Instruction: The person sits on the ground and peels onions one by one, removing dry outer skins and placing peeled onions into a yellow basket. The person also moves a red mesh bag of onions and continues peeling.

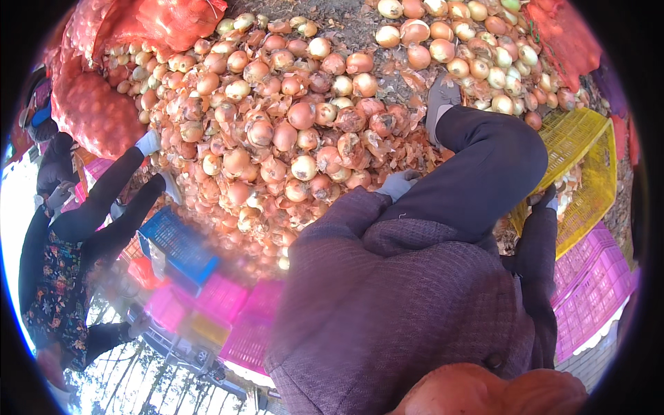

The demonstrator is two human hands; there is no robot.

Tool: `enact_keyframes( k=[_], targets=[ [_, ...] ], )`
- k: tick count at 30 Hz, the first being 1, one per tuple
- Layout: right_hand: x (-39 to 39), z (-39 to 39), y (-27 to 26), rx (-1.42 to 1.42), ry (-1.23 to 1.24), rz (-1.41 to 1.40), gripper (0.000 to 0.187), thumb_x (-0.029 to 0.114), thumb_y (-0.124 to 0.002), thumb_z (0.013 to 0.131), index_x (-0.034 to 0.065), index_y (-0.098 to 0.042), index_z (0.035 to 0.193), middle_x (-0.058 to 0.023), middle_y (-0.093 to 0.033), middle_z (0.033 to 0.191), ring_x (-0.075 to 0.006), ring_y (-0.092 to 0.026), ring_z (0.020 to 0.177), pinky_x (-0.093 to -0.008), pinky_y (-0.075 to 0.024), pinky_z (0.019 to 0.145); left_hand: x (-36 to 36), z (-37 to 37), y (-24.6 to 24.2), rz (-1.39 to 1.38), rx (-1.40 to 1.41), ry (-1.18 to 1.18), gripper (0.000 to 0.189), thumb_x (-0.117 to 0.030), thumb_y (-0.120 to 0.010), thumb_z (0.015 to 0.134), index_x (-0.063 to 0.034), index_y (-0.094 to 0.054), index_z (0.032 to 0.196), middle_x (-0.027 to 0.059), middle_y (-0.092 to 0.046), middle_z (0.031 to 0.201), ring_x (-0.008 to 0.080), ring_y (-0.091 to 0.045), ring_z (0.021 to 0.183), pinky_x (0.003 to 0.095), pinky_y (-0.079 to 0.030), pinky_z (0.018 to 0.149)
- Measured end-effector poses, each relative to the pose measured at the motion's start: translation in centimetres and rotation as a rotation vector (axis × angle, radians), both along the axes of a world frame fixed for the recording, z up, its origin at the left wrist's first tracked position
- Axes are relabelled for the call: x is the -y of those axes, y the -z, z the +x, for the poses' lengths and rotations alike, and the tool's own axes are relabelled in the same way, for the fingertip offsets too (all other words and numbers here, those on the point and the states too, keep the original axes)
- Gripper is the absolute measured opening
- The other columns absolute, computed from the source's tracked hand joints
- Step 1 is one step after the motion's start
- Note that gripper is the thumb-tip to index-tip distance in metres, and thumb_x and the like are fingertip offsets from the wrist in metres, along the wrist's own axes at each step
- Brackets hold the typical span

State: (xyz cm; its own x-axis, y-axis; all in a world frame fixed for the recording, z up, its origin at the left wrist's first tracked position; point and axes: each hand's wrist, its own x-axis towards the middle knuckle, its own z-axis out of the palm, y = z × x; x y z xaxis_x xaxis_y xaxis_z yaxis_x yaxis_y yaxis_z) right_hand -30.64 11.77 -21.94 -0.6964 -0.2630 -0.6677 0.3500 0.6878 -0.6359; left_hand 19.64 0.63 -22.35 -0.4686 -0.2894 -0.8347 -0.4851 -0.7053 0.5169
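My left hand (398,184), in a pale grey glove, is beside my bent leg at the edge of a heap of onions (303,115). Its fingers are partly hidden, so I cannot see whether it holds anything. At the right, my right hand (542,198) has its dark-covered fingers on the near edge of a yellow plastic crate (586,207). The crate is tilted, and pale, peel-like pieces show through its opening. The onions have brown, papery skins, and much loose skin lies among them.
Red mesh sacks of onions (96,106) stand at upper left. Another red mesh sack (563,41) lies at upper right beside more onions (498,62). A blue crate (179,249) and pink crates (591,290) stand nearby. Another person (62,270) wearing gloves is at left.
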Motion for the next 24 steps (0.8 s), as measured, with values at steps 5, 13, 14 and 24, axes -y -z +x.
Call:
enact_keyframes(
  k=[5, 13, 14, 24],
  targets=[
    [-0.2, 0.6, 0.1, 0.024, 0.002, 0.009, 0.046, 0.037, -0.032, 0.094, 0.0003, -0.049, 0.116, -0.0104, -0.060, 0.103, -0.0224, -0.059, 0.089, -0.0337, -0.0482, 0.077, 1.4, -1.0, -1.2, -0.207, 0.047, 0.157, 0.053, -0.041, -0.059, 0.083, -0.0026, -0.053, 0.118, 0.0137, -0.059, 0.114, 0.0238, -0.056, 0.106, 0.0290, -0.040, 0.092],
    [0.3, 3.1, -0.7, 0.169, 0.103, -0.254, 0.043, 0.033, -0.031, 0.095, 0.0031, -0.047, 0.121, -0.0096, -0.055, 0.117, -0.0248, -0.055, 0.103, -0.0368, -0.0474, 0.086, 0.9, -1.2, -0.1, -0.214, 0.109, 0.196, 0.058, -0.049, -0.057, 0.080, -0.0057, -0.054, 0.118, 0.0132, -0.060, 0.115, 0.0252, -0.056, 0.106, 0.0309, -0.041, 0.091],
    [-0.1, 3.2, -0.7, 0.137, 0.131, -0.259, 0.042, 0.033, -0.031, 0.095, 0.0045, -0.046, 0.122, -0.0095, -0.056, 0.116, -0.0246, -0.056, 0.102, -0.0377, -0.0481, 0.085, 0.9, -1.2, 0.1, -0.267, 0.116, 0.240, 0.058, -0.051, -0.056, 0.079, -0.0082, -0.054, 0.118, 0.0139, -0.060, 0.114, 0.0272, -0.057, 0.105, 0.0320, -0.042, 0.090],
    [0.9, 5.3, -1.8, 0.122, 0.329, -0.281, 0.035, 0.033, -0.038, 0.090, 0.0048, -0.050, 0.108, -0.0102, -0.057, 0.091, -0.0239, -0.058, 0.073, -0.0367, -0.0491, 0.063, 5.6, -3.4, -2.0, -1.085, 0.442, 0.566, 0.069, -0.039, -0.066, 0.068, -0.0074, -0.042, 0.124, 0.0177, -0.044, 0.123, 0.0353, -0.045, 0.112, 0.0464, -0.034, 0.095]
  ],
)
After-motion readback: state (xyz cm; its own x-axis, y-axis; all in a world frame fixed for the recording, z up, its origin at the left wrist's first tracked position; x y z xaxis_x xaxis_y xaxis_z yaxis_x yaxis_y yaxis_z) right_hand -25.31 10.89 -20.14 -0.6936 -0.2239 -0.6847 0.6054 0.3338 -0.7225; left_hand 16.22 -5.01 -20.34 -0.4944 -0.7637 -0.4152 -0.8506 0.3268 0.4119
